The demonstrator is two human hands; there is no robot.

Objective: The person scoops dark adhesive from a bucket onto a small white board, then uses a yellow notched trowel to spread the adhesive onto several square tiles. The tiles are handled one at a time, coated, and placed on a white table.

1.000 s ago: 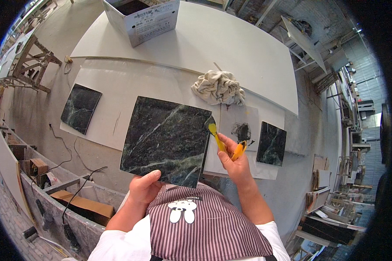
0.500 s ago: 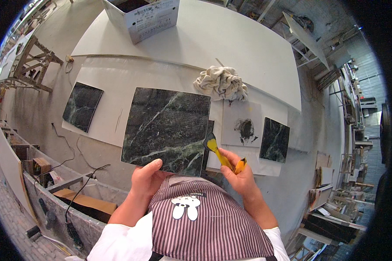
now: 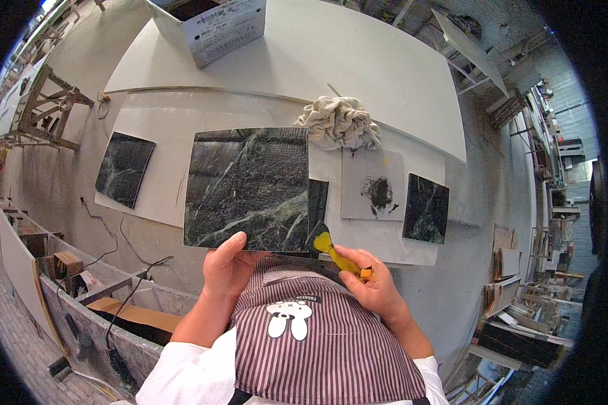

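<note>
My left hand (image 3: 228, 264) grips the near edge of a square dark green stone tile (image 3: 246, 189) with pale veins, its thumb on top and its other fingers hidden underneath. The tile is held up above the white work board. My right hand (image 3: 371, 280) is closed around the yellow handle of a putty knife (image 3: 331, 250). Its dark blade lies close by the tile's lower right edge; whether it touches cannot be made out. Part of another dark tile (image 3: 318, 202) shows from under the held one.
Dark tiles lie at the left (image 3: 125, 170) and right (image 3: 426, 208) of the board. A crumpled cloth (image 3: 341, 123) sits behind a grey plate (image 3: 358, 202) bearing a black smear. A folded printed card (image 3: 226, 32) stands farther back. A trough (image 3: 142, 344) with cables is at my left.
The putty knife has moved down along the tile's right side toward its near corner. The held tile has shifted slightly left and its tilt has changed.
</note>
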